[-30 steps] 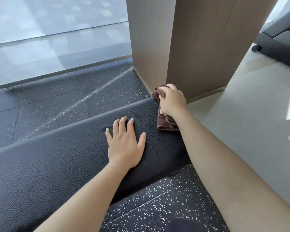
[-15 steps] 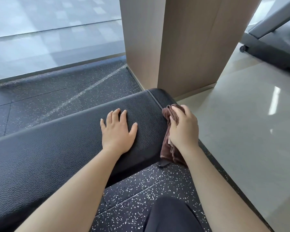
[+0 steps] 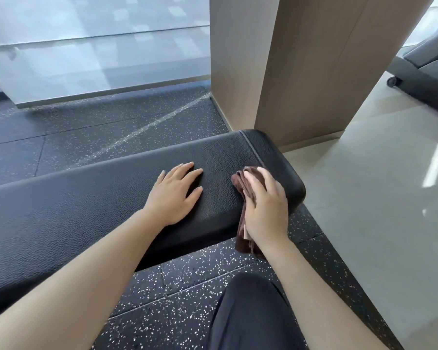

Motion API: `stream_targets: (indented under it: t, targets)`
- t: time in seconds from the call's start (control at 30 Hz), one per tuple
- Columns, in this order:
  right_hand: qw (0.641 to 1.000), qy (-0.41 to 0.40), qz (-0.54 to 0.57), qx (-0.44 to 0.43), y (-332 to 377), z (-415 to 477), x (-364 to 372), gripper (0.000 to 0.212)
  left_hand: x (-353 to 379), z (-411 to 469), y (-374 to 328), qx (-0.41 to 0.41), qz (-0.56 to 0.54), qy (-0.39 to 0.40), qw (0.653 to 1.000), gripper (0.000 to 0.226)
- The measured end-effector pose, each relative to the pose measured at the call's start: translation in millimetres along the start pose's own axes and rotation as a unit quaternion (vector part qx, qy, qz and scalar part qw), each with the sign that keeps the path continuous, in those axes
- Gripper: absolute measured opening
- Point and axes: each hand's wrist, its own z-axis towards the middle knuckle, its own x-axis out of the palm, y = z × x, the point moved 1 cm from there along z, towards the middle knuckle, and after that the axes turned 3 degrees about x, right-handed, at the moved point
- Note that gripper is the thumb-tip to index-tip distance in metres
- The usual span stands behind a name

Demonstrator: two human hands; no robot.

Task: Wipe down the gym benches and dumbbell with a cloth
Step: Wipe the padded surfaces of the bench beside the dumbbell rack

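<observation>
A black padded gym bench runs from the lower left to its rounded end at centre right. My left hand lies flat on the bench top with fingers spread. My right hand presses a brown cloth against the bench near its end, fingers laid over the cloth. The lower part of the cloth hangs over the bench's near edge below my wrist. No dumbbell is in view.
A wooden pillar stands right behind the bench end. A glass wall lines the far side of the black speckled rubber floor. Pale tile floor lies to the right, with a black machine base on wheels at the upper right.
My right hand has drawn the cloth from the far corner of the bench end toward the near edge, then back onto the top. My left hand has stayed flat on the bench.
</observation>
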Motion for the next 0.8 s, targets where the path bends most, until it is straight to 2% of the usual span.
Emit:
stream_targets:
  t: [0.1,0.23,0.43,0.6,0.8]
  targets:
    - [0.998,0.032,0.005,-0.046,18.3,-6.5,9.0,0.044,-9.3,-35.2,22.4,-0.032,0.008,-0.042,0.999,0.047]
    - [0.996,0.071,0.008,-0.048,35.3,19.9,19.6,0.039,-13.1,-40.4,28.4,-0.081,-0.021,-0.087,0.993,0.049]
    - [0.989,0.136,-0.013,-0.051,83.4,56.8,48.9,0.041,-15.1,-43.9,41.8,-0.086,-0.026,-0.068,0.994,0.052]
    - [0.985,0.148,-0.021,-0.08,139.8,55.9,89.9,0.042,-38.3,-73.3,114.5,-0.132,0.027,-0.055,0.989,0.058]
    - [0.976,0.177,-0.01,-0.123,227.5,45.1,139.5,0.042,-64.0,-104.1,178.9,-0.15,0.015,-0.058,0.987,0.059]
